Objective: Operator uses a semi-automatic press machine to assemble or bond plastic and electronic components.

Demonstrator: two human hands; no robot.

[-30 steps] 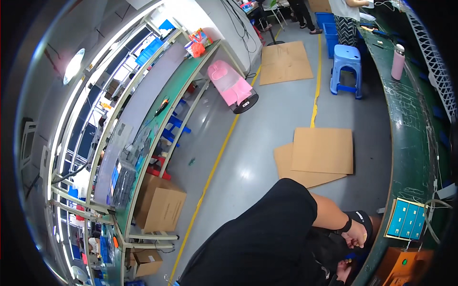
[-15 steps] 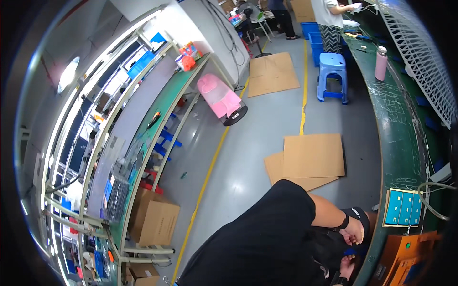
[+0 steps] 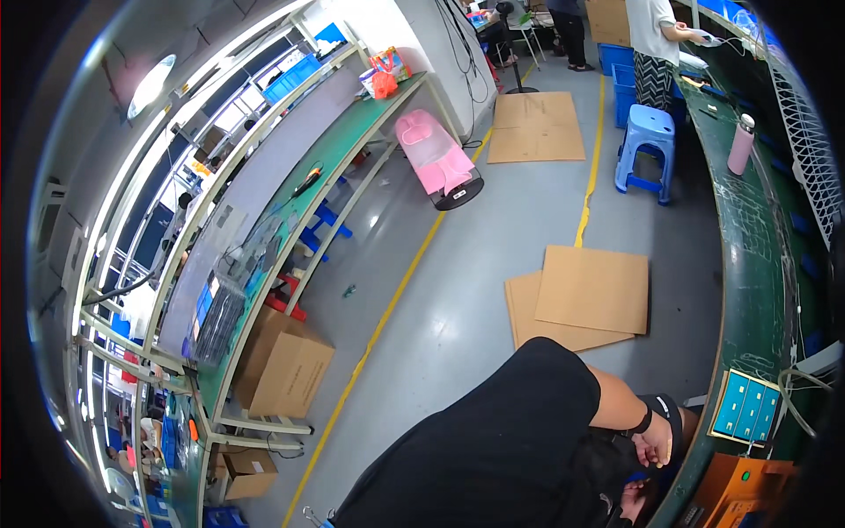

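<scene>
Hands low beside the bench: our right hand (image 3: 656,444) curls loosely at the green bench edge (image 3: 704,458), gripping nothing we can make out; our left hand (image 3: 635,506) is mostly hidden, grip unclear. Risk: orange tray (image 3: 748,488), just beyond the fingers, could be knocked.
</scene>
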